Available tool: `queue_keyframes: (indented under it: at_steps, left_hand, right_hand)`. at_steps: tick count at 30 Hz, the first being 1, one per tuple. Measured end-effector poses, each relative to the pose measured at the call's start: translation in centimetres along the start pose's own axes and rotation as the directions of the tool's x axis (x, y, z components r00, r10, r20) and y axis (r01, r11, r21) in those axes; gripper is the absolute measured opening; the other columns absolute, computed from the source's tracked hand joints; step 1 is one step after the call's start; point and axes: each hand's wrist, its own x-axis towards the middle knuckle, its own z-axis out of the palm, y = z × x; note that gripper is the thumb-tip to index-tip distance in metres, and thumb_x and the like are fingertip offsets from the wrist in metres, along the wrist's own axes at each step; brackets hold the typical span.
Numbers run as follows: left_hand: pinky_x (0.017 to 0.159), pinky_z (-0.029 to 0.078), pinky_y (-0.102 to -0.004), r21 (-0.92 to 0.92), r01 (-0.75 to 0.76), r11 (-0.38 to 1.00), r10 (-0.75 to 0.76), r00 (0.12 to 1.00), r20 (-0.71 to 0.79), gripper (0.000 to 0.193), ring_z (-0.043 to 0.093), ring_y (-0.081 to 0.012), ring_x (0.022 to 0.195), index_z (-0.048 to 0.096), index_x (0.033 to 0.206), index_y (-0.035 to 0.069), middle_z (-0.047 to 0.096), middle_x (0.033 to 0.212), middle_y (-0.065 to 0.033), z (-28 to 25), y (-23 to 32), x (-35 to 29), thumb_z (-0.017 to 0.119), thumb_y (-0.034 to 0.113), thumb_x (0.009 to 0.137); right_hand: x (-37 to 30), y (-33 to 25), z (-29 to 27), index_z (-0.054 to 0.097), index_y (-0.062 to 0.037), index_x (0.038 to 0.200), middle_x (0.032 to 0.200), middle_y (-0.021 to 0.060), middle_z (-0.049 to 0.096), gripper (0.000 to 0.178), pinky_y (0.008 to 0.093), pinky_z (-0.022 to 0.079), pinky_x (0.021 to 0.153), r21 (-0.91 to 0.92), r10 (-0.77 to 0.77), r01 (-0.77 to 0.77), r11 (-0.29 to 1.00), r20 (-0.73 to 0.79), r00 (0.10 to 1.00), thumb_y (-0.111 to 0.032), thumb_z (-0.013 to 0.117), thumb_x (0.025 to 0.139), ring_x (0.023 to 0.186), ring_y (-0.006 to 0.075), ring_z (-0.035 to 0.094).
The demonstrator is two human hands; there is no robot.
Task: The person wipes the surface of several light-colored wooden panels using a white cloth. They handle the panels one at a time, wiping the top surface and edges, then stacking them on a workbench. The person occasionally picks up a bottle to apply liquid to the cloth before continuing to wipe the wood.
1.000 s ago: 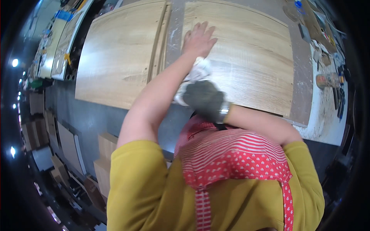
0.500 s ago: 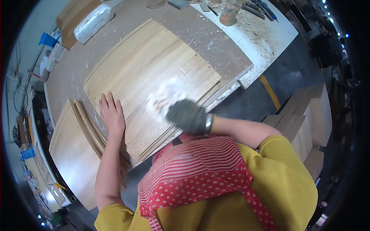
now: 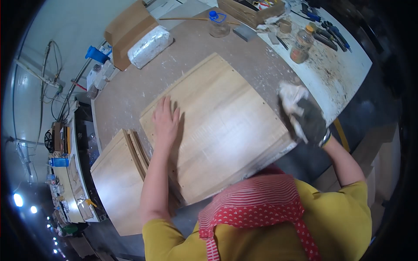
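Note:
A stack of light wooden panels (image 3: 226, 126) lies on the brown-topped worktable (image 3: 191, 52), with small dark holes along the top panel's edges. My bare left hand (image 3: 166, 122) rests on the panel's left side, fingers stretched out. My right hand (image 3: 311, 122), in a dark grey glove, is off the panel's right edge, near the table's side. It grips a crumpled whitish cloth (image 3: 292, 96), which hangs partly out of the glove. The glove's fingers are partly covered by the cloth.
More wooden panels (image 3: 115, 174) lean at the left. At the back are a plastic-wrapped bundle (image 3: 150, 45), an open cardboard box (image 3: 130, 28), a blue-capped jug (image 3: 218, 26) and a grey block (image 3: 244, 32). An orange-capped bottle (image 3: 302, 45) and hand tools (image 3: 331, 37) lie at right.
My right hand has moved with the cloth from the panel's middle out past its right edge. My left hand stays on the panel's left side. The view has shifted.

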Motion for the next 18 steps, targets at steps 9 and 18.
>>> queue_keyframes:
  at_steps: [9,18]
  left_hand:
    - [0.099,0.035,-0.0533,0.054,0.228,0.972,-0.234,0.96,0.153,0.054,0.058,-0.0333,0.107,0.064,0.109,0.005,0.065,0.109,-0.0167,7.7,-1.4,10.8,0.043,0.052,0.092]
    - [0.086,0.041,-0.0471,-0.017,0.204,0.979,-0.201,0.973,0.115,0.052,0.06,-0.0324,0.097,0.066,0.103,0.005,0.066,0.103,-0.0163,6.6,-0.5,11.6,0.049,0.052,0.09]
  right_hand:
    - [9.0,-3.2,6.7,0.062,-0.0082,0.099,0.095,0.0142,0.061,0.022,0.0453,0.047,0.076,0.298,-0.293,0.179,0.938,0.4,0.868,-0.015,0.06,0.079,0.087,0.0312,0.06]
    - [30.7,-1.3,23.3,0.06,-0.0023,0.112,0.114,0.0212,0.06,0.031,0.0426,0.042,0.094,0.233,0.098,-0.114,0.966,0.077,0.992,-0.019,0.045,0.091,0.108,0.0365,0.055]
